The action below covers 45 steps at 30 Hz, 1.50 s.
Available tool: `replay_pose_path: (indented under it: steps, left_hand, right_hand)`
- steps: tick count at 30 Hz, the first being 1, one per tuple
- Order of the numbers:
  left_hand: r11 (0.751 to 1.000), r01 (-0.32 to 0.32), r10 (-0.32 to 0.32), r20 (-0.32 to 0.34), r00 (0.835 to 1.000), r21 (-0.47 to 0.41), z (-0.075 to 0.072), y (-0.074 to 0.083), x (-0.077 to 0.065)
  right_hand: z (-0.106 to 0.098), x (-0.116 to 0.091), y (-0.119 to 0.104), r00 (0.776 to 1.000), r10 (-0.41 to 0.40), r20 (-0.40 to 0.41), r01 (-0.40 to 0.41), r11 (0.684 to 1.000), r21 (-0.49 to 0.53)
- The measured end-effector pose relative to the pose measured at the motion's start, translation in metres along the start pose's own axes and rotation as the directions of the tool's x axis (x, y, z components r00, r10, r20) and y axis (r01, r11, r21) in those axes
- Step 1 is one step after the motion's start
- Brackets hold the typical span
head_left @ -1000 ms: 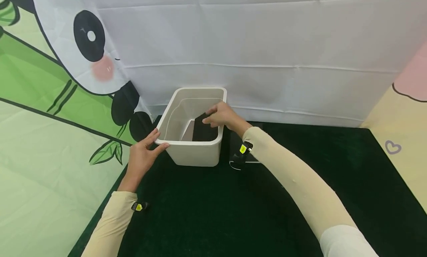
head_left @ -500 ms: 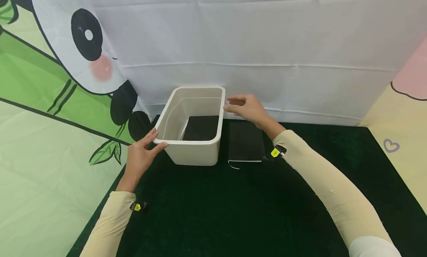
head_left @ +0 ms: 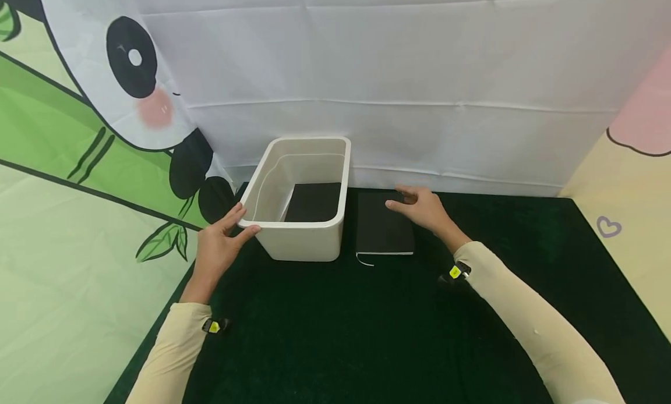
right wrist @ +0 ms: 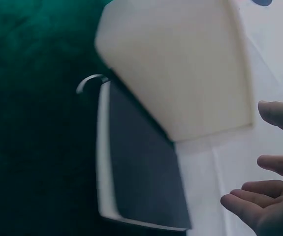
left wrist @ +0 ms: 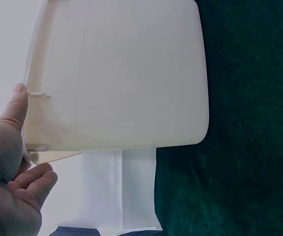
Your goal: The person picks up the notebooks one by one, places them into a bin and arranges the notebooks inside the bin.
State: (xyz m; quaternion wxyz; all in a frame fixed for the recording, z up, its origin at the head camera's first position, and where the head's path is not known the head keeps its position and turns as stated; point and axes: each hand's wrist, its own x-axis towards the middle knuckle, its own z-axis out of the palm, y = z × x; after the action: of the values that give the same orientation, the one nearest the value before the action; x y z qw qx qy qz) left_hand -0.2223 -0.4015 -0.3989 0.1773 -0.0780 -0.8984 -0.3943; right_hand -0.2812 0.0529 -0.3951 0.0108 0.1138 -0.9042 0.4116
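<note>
A cream plastic storage bin [head_left: 301, 241] stands near the back of the table. My left hand [head_left: 219, 250] holds its rim at the near left corner, with the thumb on the front and the fingers along the left side. A flat black item [head_left: 314, 202] lies inside on the bin's floor; its kind is not clear. Just right of the bin lies a closed black notebook [head_left: 384, 226] with white page edges and a ribbon marker. My right hand [head_left: 421, 209] hovers over the notebook's far right part, fingers spread and holding nothing. In the right wrist view, those fingertips are apart from the notebook [right wrist: 143, 162].
Dark green cloth [head_left: 335, 322] covers the table. A white cloth backdrop [head_left: 398, 72] hangs close behind the bin and notebook. On the left, a printed panda and bamboo panel [head_left: 105, 218] borders the table.
My right hand has come out of the bin, passed right over its rim and lowered above the notebook. The black item in the bin now lies flat. My left hand stays on the rim.
</note>
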Motion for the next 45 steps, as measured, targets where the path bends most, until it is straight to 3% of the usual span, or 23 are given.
replay_pose_path:
  steps: [7,20,27,36,45]
  left_hand:
    - [1.000,0.000,0.000,0.004,1.000,-0.002,-0.001,-0.002,0.000]
    - [1.000,0.014,-0.014,0.012,1.000,0.010,0.000,-0.001,0.002]
    - [0.999,0.036,-0.036,0.027,0.999,0.009,-0.001,-0.001,0.002]
    - [1.000,0.027,-0.026,0.022,0.999,-0.006,-0.005,-0.001,0.002]
    - [1.000,0.024,-0.023,0.025,0.999,-0.010,-0.007,-0.002,0.000]
  right_hand:
    - [0.020,-0.014,0.028,1.000,0.018,-0.008,-0.019,0.998,-0.058]
    - [0.037,-0.035,0.063,0.998,0.057,0.033,-0.053,0.994,-0.096]
    - [0.042,-0.037,0.067,0.994,0.100,0.031,-0.096,0.988,-0.118]
    - [0.045,-0.043,0.066,0.996,0.067,0.051,-0.058,0.986,-0.158]
    - [0.057,-0.048,0.055,0.995,0.095,-0.011,-0.095,0.979,-0.182]
